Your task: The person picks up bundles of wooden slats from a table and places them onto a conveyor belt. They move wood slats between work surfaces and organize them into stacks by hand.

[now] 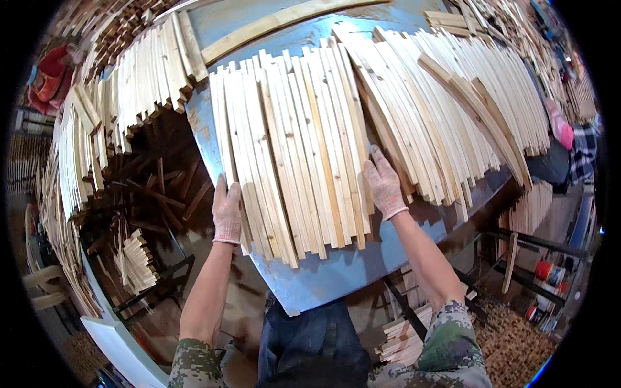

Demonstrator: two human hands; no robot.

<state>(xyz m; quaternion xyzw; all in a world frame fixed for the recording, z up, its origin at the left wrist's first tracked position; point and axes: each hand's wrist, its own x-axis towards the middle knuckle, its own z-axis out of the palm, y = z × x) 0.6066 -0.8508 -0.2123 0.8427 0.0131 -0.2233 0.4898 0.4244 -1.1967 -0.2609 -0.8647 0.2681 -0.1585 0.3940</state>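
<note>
Several pale wooden strips (294,142) lie side by side in a broad row on a blue metal table (304,281), their near ends uneven. My left hand (226,212), in a knitted work glove, holds the row's left edge close to the near end. At the opposite edge, my right hand (387,186), gloved too, presses against the outermost strip with its fingers pointing away from me. The row is held between both hands. Parts of the fingers are hidden along the sides of the wood.
Another row of strips (420,116) fans out on the right, with loose boards (472,107) lying across it. More strips (136,71) are stacked at the left, beyond a dark gap holding scrap wood (158,187). A long board (284,22) lies at the far side. Someone's pink-gloved hand (564,134) shows at far right.
</note>
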